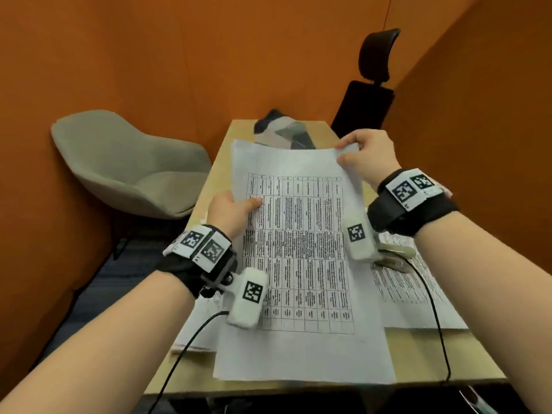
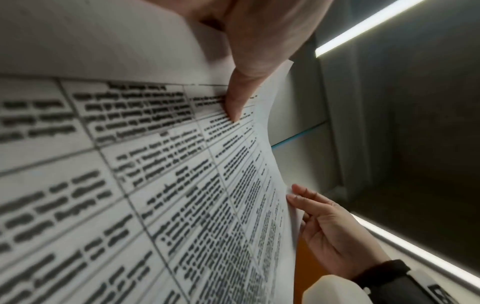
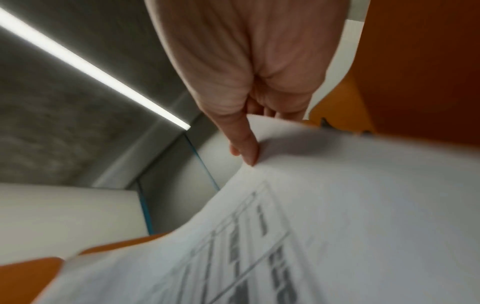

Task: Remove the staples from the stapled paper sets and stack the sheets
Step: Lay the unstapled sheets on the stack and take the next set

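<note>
A printed paper set (image 1: 301, 258) with a table of text is held up over the desk by both hands. My left hand (image 1: 236, 207) grips its left edge, thumb on the printed face (image 2: 233, 107) and fingers behind. At the far right corner my right hand (image 1: 363, 153) pinches the sheets, thumb on top (image 3: 246, 148) and fingers underneath. The right hand (image 2: 319, 224) also shows in the left wrist view, fingers along the paper's (image 2: 130, 185) edge. In the right wrist view the paper (image 3: 337, 205) curves and blurs. No staple is visible.
More printed sheets (image 1: 412, 294) lie on the wooden desk (image 1: 418, 354) at the right with a pale tool (image 1: 394, 252) on them; another pile (image 1: 194, 327) lies at the left. A dark cloth (image 1: 283, 130) lies at the far end. A grey chair (image 1: 125, 162) stands left, a black chair (image 1: 367, 100) behind.
</note>
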{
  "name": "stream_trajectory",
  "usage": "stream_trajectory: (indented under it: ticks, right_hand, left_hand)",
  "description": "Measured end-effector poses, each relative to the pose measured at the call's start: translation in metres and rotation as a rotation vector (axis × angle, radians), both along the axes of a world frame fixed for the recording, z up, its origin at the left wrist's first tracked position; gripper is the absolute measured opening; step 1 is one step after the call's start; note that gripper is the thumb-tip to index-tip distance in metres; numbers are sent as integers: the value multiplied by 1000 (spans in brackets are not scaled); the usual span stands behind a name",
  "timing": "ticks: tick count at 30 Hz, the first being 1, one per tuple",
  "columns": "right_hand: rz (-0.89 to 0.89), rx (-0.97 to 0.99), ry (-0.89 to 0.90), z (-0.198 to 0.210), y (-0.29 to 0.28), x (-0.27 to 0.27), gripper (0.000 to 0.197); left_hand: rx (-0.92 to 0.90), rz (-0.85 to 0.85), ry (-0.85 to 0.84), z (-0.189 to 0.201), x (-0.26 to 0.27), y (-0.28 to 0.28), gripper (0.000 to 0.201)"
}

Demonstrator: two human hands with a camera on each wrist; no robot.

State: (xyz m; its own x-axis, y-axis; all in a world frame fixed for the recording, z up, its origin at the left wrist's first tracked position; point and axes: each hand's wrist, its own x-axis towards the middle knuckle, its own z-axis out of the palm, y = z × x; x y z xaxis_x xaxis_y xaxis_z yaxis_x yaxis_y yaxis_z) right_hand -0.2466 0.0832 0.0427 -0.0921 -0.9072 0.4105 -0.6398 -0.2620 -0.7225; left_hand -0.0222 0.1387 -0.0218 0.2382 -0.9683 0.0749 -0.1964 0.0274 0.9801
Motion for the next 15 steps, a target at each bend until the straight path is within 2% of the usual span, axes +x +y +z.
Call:
stream_trajectory:
  ticks: [3,4,8,10,13,15]
  right_hand:
    - [-95,134,41,-43,-10,-19,21]
    - [-108,195,113,-54,-10,-26,22]
    - [-106,644,691,-103,-1,-58,41]
    - [-64,782,842,-120,1,-65,46]
    - [-102,726,893,-133,1,-64,30]
    - [-138,697,862,-134,-1,-64,28]
  left_hand:
    - [96,22,-101,-25,-5,-1,32]
    - [106,20,-125,-30,-7,0,31]
    - [100,40,-192,-38,-10,2,34]
    - [85,53,-189,-39,-11,4,31]
    - [45,44,-209,-40,-14,7,9]
    - [29,31,-232,-41,-16,10,11]
